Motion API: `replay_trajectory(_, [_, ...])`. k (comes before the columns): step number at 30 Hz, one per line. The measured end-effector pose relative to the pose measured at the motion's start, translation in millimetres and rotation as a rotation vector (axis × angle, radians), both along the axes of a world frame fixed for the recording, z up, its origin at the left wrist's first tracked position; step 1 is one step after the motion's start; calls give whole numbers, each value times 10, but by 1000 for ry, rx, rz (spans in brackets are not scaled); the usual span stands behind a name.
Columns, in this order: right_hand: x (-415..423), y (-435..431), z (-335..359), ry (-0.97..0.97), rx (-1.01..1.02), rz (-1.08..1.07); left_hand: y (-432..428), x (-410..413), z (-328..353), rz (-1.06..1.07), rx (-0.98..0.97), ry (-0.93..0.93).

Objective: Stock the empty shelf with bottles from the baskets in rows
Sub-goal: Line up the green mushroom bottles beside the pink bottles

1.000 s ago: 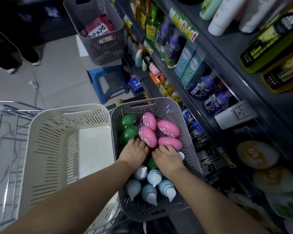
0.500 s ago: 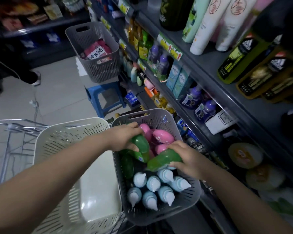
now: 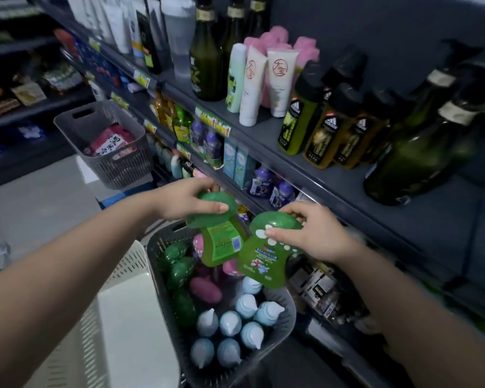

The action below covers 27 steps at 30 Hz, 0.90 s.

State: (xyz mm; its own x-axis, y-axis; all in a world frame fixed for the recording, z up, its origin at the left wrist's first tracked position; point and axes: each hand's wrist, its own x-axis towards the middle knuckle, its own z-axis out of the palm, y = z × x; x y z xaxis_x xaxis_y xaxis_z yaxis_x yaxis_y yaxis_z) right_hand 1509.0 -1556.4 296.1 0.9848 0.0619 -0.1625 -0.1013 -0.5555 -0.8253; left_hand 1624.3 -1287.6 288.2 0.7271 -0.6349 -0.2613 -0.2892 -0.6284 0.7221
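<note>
Bottles are hanging from both hands over the grey basket [image 3: 289,306] in the head view. The left grip [image 3: 185,200] is curling its thumb and fingers round the domed cap of one green bottle [image 3: 220,239], whose label is facing the camera. The right grip [image 3: 314,236] is pinching the spotted cap of a second green bottle [image 3: 263,259] in the same way. Both are hanging cap up and base down, with their long axes close to upright; the right one is leaning its base a little leftward. They are sitting just beside each other, perhaps touching.

Below them, spare green bottles [image 3: 177,273], pink bottles [image 3: 205,289] and blue-capped bottles [image 3: 230,323] are standing in the basket, and a white basket [image 3: 123,264] is sitting to its left.

What is looking like the bare stretch of shelf [image 3: 445,219] is lying to the right of both grips and higher, beside the dark glass bottles [image 3: 409,163]. The right grip is nearer to it, so its bottle is probably going in first, kept upright with the base leading. The left grip is facing a longer reach rightward.
</note>
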Motion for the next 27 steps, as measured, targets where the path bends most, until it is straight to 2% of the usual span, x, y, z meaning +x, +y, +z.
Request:
replay_trajectory(15, [-1153,-964,1011,-179,122,-333,-1442,-384,870,-312,-138,-8])
replay_trajectory(21, [-1843,-1443,1280,-302,122,-476,-2223,-846,1329,-485,-159,-75])
replay_trajectory(27, [-2731,-2015,1586,-438,137,-628,-3088,-1514,1784,-555,-261,-168])
